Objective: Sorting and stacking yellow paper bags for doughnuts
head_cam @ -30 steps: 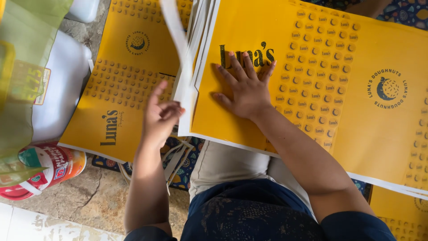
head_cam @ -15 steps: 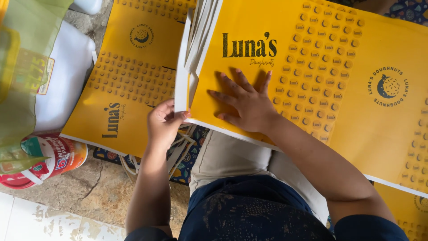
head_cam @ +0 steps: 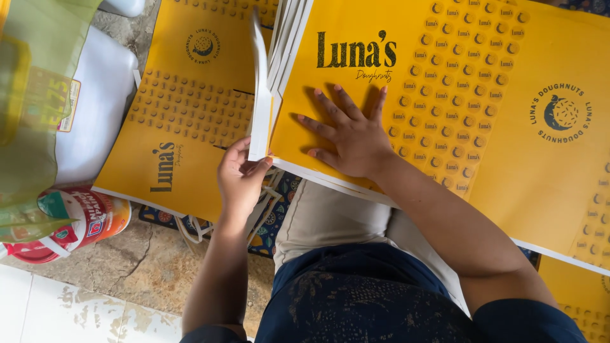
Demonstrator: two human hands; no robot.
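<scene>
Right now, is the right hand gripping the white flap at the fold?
No, the right hand lies flat, fingers spread, on the yellow sheet, while the left hand pinches the white flap.

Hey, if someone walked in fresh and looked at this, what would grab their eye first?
First, the big yellow printed sheet across the person's lap, with the right hand pressed flat on it, fingers spread. Just left of it, the left hand pinches the lower end of a white folded edge standing upright. Further left, another yellow sheet lies on the floor, with a red and white can on its side at the lower left.
</scene>
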